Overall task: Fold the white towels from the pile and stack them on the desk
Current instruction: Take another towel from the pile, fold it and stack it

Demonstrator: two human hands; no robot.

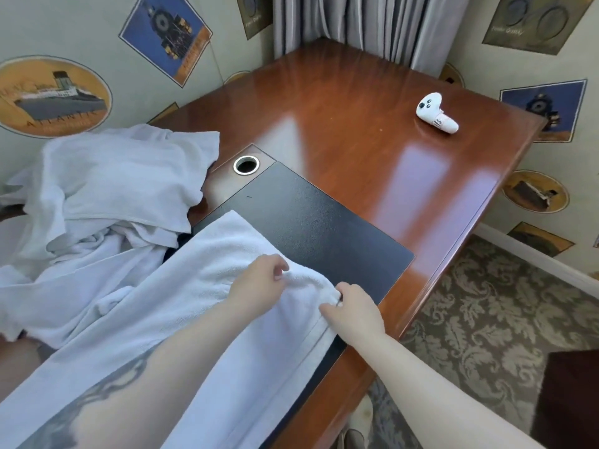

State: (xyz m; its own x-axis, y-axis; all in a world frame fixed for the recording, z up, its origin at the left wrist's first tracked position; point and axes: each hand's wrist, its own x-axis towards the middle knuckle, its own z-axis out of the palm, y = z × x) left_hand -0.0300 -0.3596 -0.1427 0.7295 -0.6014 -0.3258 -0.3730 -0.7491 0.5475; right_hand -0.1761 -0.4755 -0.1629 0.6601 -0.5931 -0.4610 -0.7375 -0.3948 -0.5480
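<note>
A long white towel (223,251) lies stretched over the black pad (311,218) on the wooden desk (356,124) and runs down toward me under my arms. My left hand (259,285) pinches the towel's right edge near its far end. My right hand (355,311) grips the same edge a little nearer, where the cloth bunches into a ridge. A rumpled pile of white towels (110,183) sits at the left, partly over the desk's left end.
A white game controller (436,113) lies on the far right part of the desk. A round metal cable hole (246,164) sits beyond the pad. Patterned walls close in at left and back, grey curtains (363,24) behind. Patterned carpet (486,319) lies right of the desk edge.
</note>
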